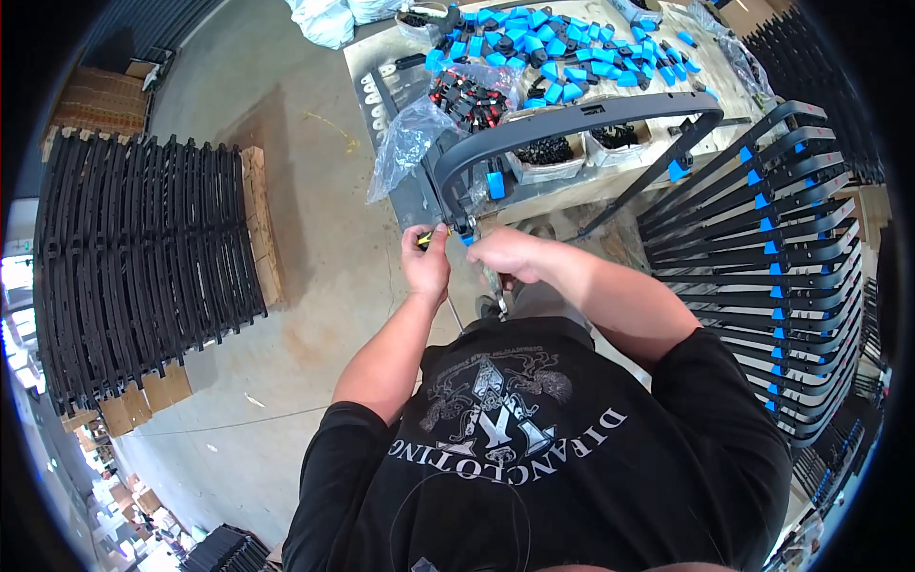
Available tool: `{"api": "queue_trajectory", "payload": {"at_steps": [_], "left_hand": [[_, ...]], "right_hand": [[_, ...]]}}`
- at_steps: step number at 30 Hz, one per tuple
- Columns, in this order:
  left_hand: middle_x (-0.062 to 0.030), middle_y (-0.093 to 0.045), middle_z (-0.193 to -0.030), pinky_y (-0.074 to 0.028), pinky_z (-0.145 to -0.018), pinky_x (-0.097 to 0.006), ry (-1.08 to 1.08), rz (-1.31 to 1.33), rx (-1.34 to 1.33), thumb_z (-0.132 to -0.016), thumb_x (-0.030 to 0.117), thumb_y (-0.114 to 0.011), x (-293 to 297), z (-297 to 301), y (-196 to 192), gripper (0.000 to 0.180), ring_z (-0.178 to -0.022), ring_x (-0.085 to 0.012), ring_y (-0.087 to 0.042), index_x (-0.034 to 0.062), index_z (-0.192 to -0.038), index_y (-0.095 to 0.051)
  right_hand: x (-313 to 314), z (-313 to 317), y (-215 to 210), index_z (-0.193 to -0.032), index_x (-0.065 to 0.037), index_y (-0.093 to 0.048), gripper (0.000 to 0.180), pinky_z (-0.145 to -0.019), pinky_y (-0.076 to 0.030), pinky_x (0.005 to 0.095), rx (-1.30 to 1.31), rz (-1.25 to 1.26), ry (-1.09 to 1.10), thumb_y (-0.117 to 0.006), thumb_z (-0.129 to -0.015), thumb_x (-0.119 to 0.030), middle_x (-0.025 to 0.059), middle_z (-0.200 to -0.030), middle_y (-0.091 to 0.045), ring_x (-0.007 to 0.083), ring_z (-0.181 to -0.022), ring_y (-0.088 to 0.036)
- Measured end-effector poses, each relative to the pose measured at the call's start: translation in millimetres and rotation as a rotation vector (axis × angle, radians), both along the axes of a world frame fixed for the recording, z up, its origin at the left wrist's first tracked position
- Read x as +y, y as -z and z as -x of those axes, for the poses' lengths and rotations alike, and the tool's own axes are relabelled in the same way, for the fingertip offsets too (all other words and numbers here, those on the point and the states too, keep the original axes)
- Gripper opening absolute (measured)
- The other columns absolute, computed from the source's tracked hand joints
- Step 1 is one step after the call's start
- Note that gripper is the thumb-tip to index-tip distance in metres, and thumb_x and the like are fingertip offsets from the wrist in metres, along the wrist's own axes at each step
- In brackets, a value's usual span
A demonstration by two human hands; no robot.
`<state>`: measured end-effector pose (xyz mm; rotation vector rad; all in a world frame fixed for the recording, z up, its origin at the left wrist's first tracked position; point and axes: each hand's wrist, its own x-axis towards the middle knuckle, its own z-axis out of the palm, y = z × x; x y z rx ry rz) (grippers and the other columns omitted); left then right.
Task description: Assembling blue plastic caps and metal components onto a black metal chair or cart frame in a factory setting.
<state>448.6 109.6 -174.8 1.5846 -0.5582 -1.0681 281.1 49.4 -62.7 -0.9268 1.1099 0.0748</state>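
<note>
A dark grey curved plastic frame (572, 116) arches over the near edge of the workbench (376, 57), with a blue clip (495, 184) on its left leg. My left hand (426, 259) grips a small yellow-handled tool (431, 235) pointed at the frame's lower left end. My right hand (503, 254) closes around that same end from the right, steadying it. Both hands sit just below the bench edge, close together.
Several blue and black clips (562, 52) lie heaped on the workbench beside clear plastic bags (405, 133) and small bins. A row of finished frames with blue clips (772, 257) stands at the right. Stacked black frames (143, 257) on cardboard fill the left floor.
</note>
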Motion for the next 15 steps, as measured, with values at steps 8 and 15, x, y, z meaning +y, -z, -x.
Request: {"api": "queue_trajectory", "payload": {"at_steps": [8, 15], "left_hand": [[0.0022, -0.047, -0.06, -0.028, -0.037, -0.028, -0.02, 0.081, -0.115, -0.095, 0.02, -0.073, -3, -3, 24, 0.021, -0.042, -0.0078, -0.039, 0.0136, -0.098, -0.053], [0.0027, -0.047, -0.06, -0.027, -0.037, -0.028, 0.058, 0.064, -0.084, -0.095, 0.019, -0.073, -6, 10, 23, 0.021, -0.042, -0.0078, -0.038, 0.0139, -0.099, -0.053]], "right_hand": [[8, -12, 6, -0.104, 0.018, -0.06, 0.04, -0.058, -0.058, 0.0504, 0.268, 0.298, -0.326, -0.056, -0.089, -0.018, 0.0311, -0.093, -0.069, 0.0391, -0.073, -0.073], [32, 3, 103, -0.107, 0.012, -0.054, 0.035, -0.055, -0.056, 0.0478, 0.492, 1.023, -0.128, -0.057, -0.091, -0.019, 0.0236, -0.085, -0.068, 0.0361, -0.072, -0.072]]}}
